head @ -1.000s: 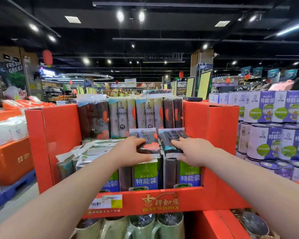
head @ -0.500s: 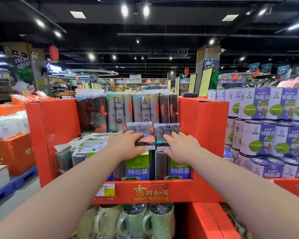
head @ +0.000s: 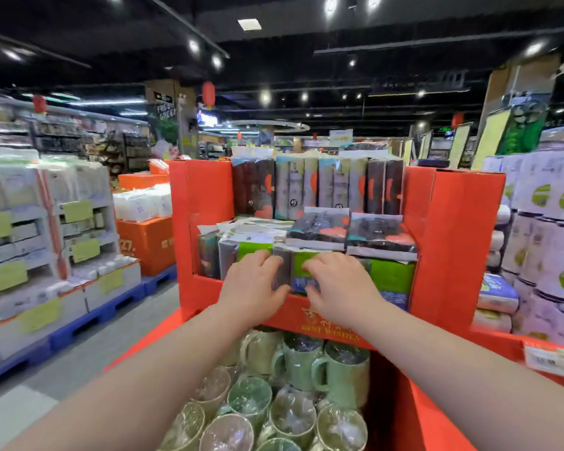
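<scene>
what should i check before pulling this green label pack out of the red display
1. Left hand grips the green-label pack: ok.
2. Right hand grips it too: ok.
3. Flat dark packs lying on the row just above it: not ok, could slide.
4. Red display lip in front of the pack: not ok, lift first.
5. Wrapped mugs directly below: not ok if anything drops.
6. Pack's far side free: cannot tell.

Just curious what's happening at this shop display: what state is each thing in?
left hand: gripping the green-label pack.
right hand: gripping the same pack.
green-label pack: upright in the red bin, held between both hands.
dark packs: two lying flat on upright packs.
back-row packs: standing upright.
green mugs: upright, wrapped in clear film.
</scene>
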Tool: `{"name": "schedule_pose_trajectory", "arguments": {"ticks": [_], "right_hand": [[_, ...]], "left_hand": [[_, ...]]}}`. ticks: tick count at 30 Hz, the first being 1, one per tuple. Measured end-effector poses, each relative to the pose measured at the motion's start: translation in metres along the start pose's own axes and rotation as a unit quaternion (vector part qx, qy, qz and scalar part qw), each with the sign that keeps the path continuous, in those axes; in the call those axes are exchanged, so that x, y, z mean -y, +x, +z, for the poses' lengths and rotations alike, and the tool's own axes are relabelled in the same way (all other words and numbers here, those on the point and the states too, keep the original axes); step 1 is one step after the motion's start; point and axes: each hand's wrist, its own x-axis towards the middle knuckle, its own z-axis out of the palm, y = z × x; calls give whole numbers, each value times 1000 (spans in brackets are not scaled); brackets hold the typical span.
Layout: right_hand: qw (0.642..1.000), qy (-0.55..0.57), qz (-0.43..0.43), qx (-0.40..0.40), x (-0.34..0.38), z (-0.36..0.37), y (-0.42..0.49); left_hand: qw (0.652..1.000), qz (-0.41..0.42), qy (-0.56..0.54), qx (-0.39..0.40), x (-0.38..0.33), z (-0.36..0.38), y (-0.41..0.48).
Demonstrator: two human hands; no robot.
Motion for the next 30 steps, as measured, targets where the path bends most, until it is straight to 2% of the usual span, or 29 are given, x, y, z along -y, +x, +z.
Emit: {"name": "schedule_pose_trajectory", "arguments": {"ticks": [2, 7, 10, 17, 23, 30], "right_hand": [[999, 18, -28, 33, 23, 13, -6], [990, 52, -79, 109, 78, 45, -28], [981, 66, -109, 147, 113, 63, -48], [959, 104, -157, 214, 200, 101, -102], [932, 133, -179, 284, 285, 117, -163], [901, 123, -214, 356, 383, 119, -227]], "left_hand": [[1000, -20, 2, 0, 12, 3, -31], [994, -74, 55, 67, 40, 5, -114], [977, -133, 93, 136, 52, 0, -161], [944, -223, 100, 222, 75, -20, -277], [919, -302, 101, 232, 96, -68, -377], [908, -357, 118, 185, 125, -141, -464]]}}
